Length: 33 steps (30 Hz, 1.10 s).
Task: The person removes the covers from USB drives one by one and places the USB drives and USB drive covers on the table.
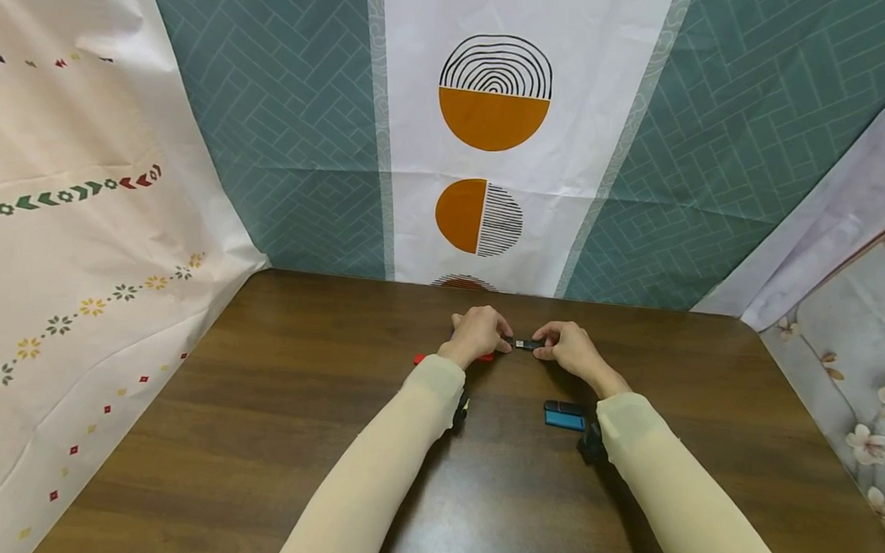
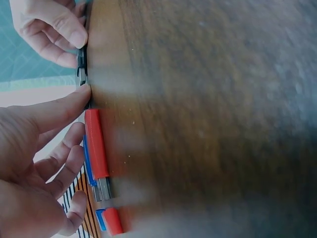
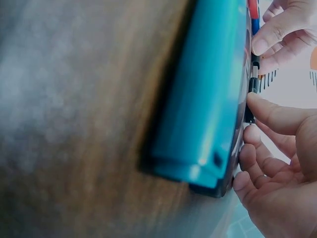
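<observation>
Toward the back of the table, both hands meet at a small black USB stick (image 1: 531, 345), its metal plug (image 3: 254, 72) showing between two black parts. My left hand (image 1: 477, 335) pinches the left end between thumb and forefinger, its other fingers loosely bent. The right end is pinched by my right hand (image 1: 570, 348) in the same way. Under my left hand lies a red and blue USB stick (image 2: 96, 144) with its plug bare; its small red and blue cap (image 2: 113, 221) lies apart from it.
Nearer the right wrist, a blue stick-shaped piece (image 1: 564, 420) lies alongside a black one (image 1: 563, 407) on the brown wooden table (image 1: 291, 436). Patterned cloth (image 1: 307, 136) hangs behind the table's back edge, with more cloth at both sides.
</observation>
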{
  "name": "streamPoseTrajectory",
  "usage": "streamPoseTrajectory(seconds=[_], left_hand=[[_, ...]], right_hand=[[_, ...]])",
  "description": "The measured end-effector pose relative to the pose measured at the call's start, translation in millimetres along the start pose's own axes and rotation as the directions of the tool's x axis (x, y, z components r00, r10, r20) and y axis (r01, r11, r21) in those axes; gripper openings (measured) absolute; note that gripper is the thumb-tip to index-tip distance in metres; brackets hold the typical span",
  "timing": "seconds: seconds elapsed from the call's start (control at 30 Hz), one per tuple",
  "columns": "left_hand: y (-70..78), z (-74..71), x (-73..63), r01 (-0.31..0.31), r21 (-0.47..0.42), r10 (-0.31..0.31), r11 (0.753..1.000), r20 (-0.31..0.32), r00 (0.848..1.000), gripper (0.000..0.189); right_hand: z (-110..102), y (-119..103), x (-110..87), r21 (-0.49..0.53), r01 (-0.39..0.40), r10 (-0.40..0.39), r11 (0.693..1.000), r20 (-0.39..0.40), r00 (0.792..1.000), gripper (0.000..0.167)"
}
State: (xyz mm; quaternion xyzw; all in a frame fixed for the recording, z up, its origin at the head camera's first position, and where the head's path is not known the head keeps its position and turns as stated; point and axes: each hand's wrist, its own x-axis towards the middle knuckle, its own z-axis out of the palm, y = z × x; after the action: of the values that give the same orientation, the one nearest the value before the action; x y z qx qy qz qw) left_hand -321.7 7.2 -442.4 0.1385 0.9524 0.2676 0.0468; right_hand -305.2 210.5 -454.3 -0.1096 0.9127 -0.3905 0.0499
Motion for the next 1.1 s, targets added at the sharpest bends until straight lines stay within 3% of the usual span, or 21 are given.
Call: streamPoseTrajectory(seconds=[0.3,1.1], left_hand=[[-0.4,-6.9,-3.7,-0.016,-0.02,0.015,1.0,-0.011,1.0,0.02],[-2.4,-20.1,-19.5,-0.081,-0.184,0.076,0.98,-0.036,0.996,0.025]], right_hand=[[-4.0,0.3,-0.4,0.001,0.021,-0.021,1.0,0.013,1.0,0.023],[-21.1,-6.0,-16.2,0.038,0.03,-0.03,0.999,0.014,0.999,0.027]])
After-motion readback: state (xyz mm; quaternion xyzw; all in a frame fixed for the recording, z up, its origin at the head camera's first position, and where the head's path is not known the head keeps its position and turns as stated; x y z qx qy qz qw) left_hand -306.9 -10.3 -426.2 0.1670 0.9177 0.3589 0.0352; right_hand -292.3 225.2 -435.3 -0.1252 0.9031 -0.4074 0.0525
